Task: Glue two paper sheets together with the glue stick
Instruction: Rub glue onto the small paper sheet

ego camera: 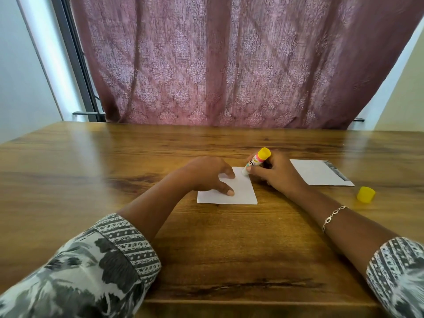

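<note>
We press our left hand down on a small white rectangular paper sheet. The thumb and a fingertip bear on its surface, and the other fingers arch loosely above it without gripping anything. The sheet lies flat on the glossy brown wooden table, directly under and between our two hands.

Our right hand is curled round a glue stick with a white, colourfully labelled barrel and a yellow base, which it grips tilted. The yellow base points up and away from us. The white tip is down at the sheet's far right corner, just beside our left fingertips. We cannot tell whether the tip actually touches the paper.

A second, larger white paper sheet with a dark printed strip along one edge lies flat just to the right of our right hand. The glue stick's small round yellow plastic cap sits on the table further right, nearer to us than that sheet and apart from it.

A thin gold chain bracelet circles our right wrist. A dusty-pink patterned curtain hangs beyond both hands.
</note>
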Motion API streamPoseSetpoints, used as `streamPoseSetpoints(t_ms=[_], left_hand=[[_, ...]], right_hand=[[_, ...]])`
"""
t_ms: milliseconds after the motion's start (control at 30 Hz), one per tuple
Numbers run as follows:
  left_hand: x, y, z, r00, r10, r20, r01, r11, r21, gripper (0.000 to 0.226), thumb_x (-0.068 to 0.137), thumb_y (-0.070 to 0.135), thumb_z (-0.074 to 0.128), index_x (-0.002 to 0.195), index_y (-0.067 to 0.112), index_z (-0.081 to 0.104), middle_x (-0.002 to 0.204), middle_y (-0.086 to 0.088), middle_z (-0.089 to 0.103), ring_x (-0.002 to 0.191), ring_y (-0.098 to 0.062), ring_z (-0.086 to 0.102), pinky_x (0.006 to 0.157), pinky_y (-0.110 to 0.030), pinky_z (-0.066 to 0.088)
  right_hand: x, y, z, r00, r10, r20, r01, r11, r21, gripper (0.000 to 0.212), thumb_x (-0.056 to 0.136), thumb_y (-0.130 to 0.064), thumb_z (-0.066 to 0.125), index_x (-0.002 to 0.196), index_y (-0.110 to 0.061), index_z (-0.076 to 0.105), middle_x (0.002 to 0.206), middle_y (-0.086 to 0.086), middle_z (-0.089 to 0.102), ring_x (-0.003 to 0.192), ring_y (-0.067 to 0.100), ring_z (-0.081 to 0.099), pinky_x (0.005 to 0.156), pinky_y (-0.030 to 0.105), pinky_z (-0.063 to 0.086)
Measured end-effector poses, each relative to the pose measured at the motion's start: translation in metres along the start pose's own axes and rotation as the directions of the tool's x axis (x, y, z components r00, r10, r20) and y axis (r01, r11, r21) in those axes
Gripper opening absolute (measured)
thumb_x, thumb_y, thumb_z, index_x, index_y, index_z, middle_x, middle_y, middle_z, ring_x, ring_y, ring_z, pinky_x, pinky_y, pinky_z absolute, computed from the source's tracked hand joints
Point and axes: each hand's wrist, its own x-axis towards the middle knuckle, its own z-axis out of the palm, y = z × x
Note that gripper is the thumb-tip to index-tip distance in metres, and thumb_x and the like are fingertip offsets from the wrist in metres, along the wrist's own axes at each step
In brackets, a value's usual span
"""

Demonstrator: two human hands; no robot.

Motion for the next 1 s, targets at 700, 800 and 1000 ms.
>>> streamPoseSetpoints(t_ms=[700, 800, 1000], left_hand=[[0.003, -0.004, 0.004, 1.0, 0.001, -0.018, -0.001, 1.0, 0.003, 0.053, 0.082, 0.04, 0.061, 0.131, 0.023, 0.048, 0.142, 0.0, 0.045, 0.128, -0.02, 0.041, 0.101, -0.034, 0.034], [0.003, -0.005, 0.004, 1.0, 0.006, -0.017, -0.005, 1.0, 0.008, 0.053, 0.083, 0.039, 0.061, 0.131, 0.022, 0.048, 0.143, 0.0, 0.044, 0.128, -0.02, 0.04, 0.101, -0.033, 0.033], [0.003, -0.005, 0.005, 1.0, 0.006, -0.023, -0.006, 1.0, 0.0, 0.053, 0.083, 0.038, 0.06, 0.131, 0.021, 0.048, 0.143, 0.0, 0.044, 0.129, -0.02, 0.04, 0.102, -0.033, 0.032]], right_hand=[[-0.034, -0.021, -0.008, 0.997, -0.058, 0.051, 0.056, 0.998, 0.038, 0.017, 0.08, -0.018, 0.066, 0.079, -0.034, 0.058, 0.076, -0.015, 0.059, 0.066, -0.003, 0.056, 0.05, 0.0, 0.038], [-0.039, -0.022, -0.009, 0.997, -0.06, 0.057, 0.057, 0.997, 0.053, 0.021, 0.08, -0.018, 0.066, 0.076, -0.036, 0.056, 0.077, -0.017, 0.058, 0.068, -0.004, 0.057, 0.051, 0.0, 0.039], [-0.046, -0.021, -0.012, 0.995, -0.06, 0.081, 0.056, 0.997, 0.058, 0.018, 0.08, -0.02, 0.065, 0.078, -0.037, 0.058, 0.074, -0.016, 0.059, 0.064, -0.001, 0.055, 0.052, 0.006, 0.038]])
